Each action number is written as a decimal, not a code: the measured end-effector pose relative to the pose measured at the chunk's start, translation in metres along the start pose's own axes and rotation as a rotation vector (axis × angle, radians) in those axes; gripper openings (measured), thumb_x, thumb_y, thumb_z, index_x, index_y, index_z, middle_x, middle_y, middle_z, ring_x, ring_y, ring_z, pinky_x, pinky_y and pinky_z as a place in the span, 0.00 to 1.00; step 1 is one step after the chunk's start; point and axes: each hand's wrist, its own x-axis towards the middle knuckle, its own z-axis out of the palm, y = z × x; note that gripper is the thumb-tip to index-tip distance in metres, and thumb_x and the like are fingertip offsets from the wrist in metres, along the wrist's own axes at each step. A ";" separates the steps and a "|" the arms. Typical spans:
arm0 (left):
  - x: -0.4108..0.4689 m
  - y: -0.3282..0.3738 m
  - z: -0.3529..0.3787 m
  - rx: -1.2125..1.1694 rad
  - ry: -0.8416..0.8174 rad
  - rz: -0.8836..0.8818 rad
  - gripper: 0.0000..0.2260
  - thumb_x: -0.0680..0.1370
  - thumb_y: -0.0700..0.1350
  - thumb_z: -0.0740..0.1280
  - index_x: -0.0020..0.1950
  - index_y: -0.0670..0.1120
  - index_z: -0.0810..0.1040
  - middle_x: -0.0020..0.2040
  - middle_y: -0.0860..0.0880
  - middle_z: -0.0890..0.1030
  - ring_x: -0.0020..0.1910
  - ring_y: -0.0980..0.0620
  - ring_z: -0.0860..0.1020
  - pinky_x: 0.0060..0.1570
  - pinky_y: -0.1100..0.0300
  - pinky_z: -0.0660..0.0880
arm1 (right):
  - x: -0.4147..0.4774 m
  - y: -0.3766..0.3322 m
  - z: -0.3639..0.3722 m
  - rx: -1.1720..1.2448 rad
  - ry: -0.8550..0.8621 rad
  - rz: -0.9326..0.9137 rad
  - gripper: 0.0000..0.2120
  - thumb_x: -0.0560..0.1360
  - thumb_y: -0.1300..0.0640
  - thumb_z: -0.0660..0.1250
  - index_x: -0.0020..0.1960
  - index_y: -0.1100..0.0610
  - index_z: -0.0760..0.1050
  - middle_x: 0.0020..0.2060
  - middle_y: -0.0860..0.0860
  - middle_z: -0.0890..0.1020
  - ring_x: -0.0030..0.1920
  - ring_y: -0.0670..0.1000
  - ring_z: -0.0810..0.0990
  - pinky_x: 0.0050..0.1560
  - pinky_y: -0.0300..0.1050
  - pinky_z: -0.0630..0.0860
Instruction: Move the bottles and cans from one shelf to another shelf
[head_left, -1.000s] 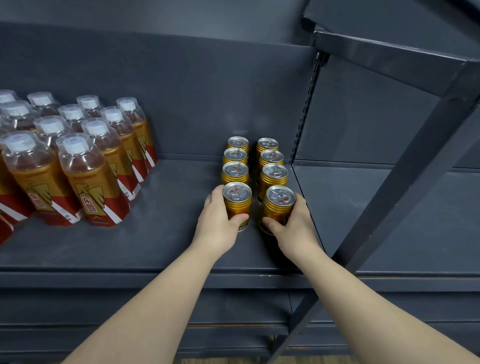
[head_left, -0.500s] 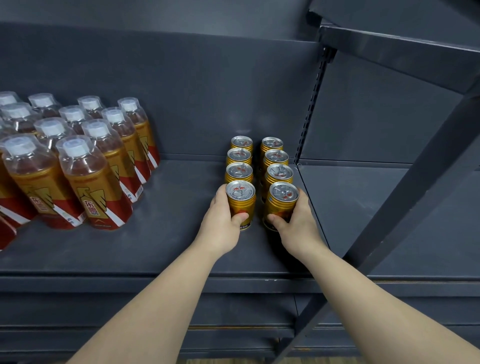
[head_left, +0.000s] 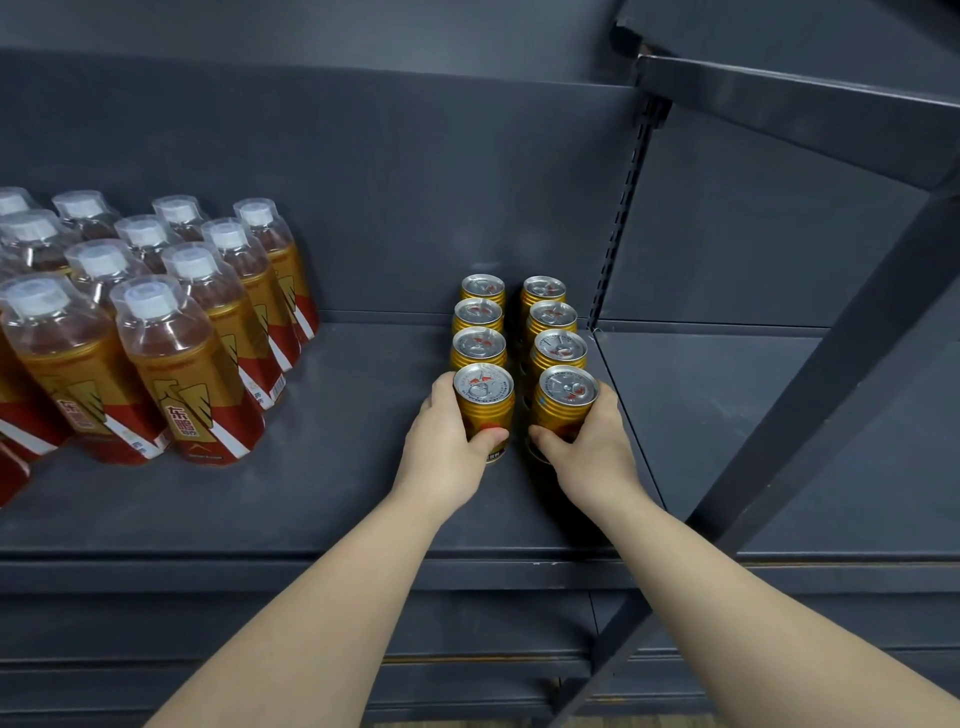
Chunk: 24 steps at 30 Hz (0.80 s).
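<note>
**Both Hands on the Front Cans**

The left hand (head_left: 444, 452) gripped the left can (head_left: 483, 402) at the front of the left row. Its fingers (head_left: 440, 388) curled round the can's left side, and the thumb pressed across the gold wall near the base. The right hand (head_left: 595, 454) gripped the right can (head_left: 565, 408) at the front of the right row, with fingers wrapped round its right side and the thumb low on the front. The two cans were just beside each other with a narrow gap between them. Whether their bases rested on the shelf (head_left: 332, 499) could not be told.

Behind them the other cans (head_left: 558, 349) stood in two rows of three, running back to the rear panel (head_left: 415, 182). All were near the right end of the dark grey shelf, beside a slotted upright (head_left: 623, 208). Well apart to the left, bottles (head_left: 176, 343) with white caps and gold-and-red labels stood in close rows on the same shelf.
</note>
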 end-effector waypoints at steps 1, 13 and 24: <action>-0.001 0.000 0.001 0.004 0.007 0.002 0.35 0.75 0.47 0.75 0.76 0.50 0.60 0.71 0.50 0.72 0.68 0.49 0.72 0.64 0.56 0.71 | 0.000 0.000 0.000 -0.003 0.001 -0.003 0.36 0.73 0.53 0.77 0.74 0.49 0.60 0.66 0.46 0.74 0.64 0.50 0.75 0.57 0.43 0.71; -0.001 -0.005 0.005 0.066 -0.007 0.020 0.37 0.76 0.50 0.73 0.78 0.50 0.56 0.73 0.49 0.70 0.69 0.48 0.72 0.65 0.55 0.72 | 0.001 0.004 0.003 -0.021 0.009 0.000 0.37 0.72 0.53 0.77 0.74 0.48 0.59 0.67 0.46 0.74 0.65 0.51 0.75 0.58 0.46 0.73; -0.014 -0.010 -0.015 0.130 -0.050 -0.006 0.45 0.74 0.55 0.75 0.81 0.47 0.51 0.79 0.46 0.61 0.76 0.45 0.64 0.70 0.51 0.66 | -0.018 0.003 -0.008 0.012 -0.063 0.050 0.54 0.71 0.48 0.78 0.82 0.52 0.43 0.79 0.50 0.61 0.77 0.54 0.62 0.73 0.52 0.64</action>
